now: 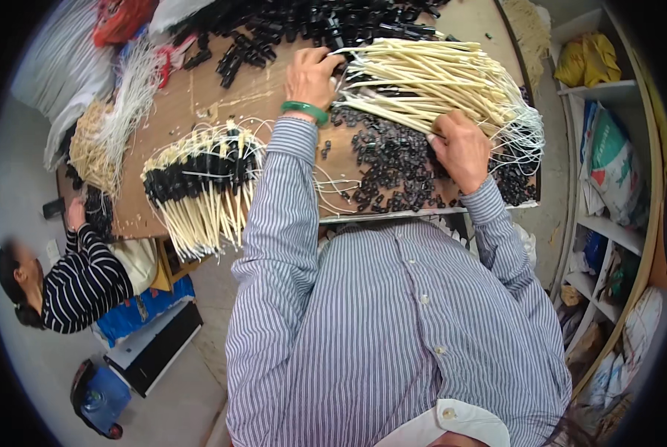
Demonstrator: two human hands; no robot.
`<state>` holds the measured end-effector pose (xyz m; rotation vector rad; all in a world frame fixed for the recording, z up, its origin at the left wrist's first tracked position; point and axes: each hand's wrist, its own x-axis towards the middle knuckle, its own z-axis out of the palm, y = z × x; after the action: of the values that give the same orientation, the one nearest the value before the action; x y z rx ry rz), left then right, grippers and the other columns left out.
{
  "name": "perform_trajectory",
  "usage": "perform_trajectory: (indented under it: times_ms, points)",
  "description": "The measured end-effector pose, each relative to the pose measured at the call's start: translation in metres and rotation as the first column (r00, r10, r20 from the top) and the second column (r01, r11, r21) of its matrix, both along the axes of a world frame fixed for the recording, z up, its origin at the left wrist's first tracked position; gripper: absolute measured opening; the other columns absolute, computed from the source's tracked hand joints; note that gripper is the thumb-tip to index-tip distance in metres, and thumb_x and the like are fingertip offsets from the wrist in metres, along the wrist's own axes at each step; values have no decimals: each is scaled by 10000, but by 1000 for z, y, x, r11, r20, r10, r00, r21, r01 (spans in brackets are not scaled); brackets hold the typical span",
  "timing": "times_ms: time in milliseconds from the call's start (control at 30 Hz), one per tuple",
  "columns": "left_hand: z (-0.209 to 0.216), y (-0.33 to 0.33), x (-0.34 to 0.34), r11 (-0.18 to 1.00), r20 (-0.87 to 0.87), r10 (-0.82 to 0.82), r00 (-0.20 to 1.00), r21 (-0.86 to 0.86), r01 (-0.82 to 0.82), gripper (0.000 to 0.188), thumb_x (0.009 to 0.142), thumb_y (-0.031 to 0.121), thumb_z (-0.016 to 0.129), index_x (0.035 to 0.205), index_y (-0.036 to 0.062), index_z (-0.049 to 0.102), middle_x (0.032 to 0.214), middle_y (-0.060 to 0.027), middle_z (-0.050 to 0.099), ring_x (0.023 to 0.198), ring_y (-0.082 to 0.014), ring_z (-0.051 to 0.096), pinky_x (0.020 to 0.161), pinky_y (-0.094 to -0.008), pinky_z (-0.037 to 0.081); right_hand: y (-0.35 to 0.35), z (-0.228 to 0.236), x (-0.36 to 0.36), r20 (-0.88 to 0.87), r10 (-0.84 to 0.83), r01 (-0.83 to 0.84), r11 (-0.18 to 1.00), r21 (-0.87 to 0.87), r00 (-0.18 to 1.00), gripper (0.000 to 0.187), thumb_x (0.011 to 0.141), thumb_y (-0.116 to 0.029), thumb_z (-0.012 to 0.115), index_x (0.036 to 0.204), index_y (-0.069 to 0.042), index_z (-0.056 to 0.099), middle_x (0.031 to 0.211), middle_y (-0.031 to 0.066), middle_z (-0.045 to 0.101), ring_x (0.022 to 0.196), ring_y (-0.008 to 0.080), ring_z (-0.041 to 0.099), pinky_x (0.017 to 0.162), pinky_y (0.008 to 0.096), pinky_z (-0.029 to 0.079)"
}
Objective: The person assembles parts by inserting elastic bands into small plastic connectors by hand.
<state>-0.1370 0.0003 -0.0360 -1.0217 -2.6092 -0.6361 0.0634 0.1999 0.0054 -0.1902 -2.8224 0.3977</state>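
Note:
A large bundle of cream-coloured wires [430, 82] lies across the brown table [199, 97]. My left hand [311, 74], with a green bangle at the wrist, is closed on the bundle's left end. My right hand [460, 149] presses on the bundle's near side, fingers curled around some wires, above a heap of small black plastic connectors [393, 164]. To the left lies a finished bundle of cream wires fitted with black connectors [199, 179], its ends hanging over the table edge.
More black connectors [303, 26] are piled at the table's far side. White wire bundles [121, 112] lie at the left. Another person in a striped top [80, 279] works at the left edge. Shelves with bags [609, 164] stand on the right.

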Motion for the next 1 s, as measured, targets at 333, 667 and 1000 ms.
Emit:
perform_trajectory:
  times_ms: [333, 667, 1000]
  points:
    - [34, -30, 58, 933, 475, -7, 880, 321, -166, 209, 772, 74, 610, 980, 64, 599, 912, -106, 596, 838, -244, 588, 762, -374, 469, -10, 14, 0, -219, 106, -195, 876, -440, 970, 109, 887, -136, 598, 933, -37, 611, 622, 72, 607, 498, 188, 573, 460, 290, 418]
    - [32, -45, 70, 863, 180, -495, 850, -15, 506, 376, 724, -37, 627, 1064, 123, 607, 828, -33, 626, 830, -223, 575, 708, -367, 461, -14, 9, 15, -165, 353, -387, 776, -499, 921, 145, 797, -130, 688, 922, -56, 695, 711, 79, 665, 578, 191, 638, 514, 312, 494]
    - [43, -43, 112, 992, 279, 34, 960, 105, -66, 150, 804, 33, 616, 949, 69, 610, 687, -88, 609, 536, -191, 585, 508, -336, 462, 10, 37, -10, -287, 201, -228, -273, -935, 936, 61, 803, -104, 670, 779, -65, 630, 1028, 84, 681, 708, 128, 595, 644, 236, 495]
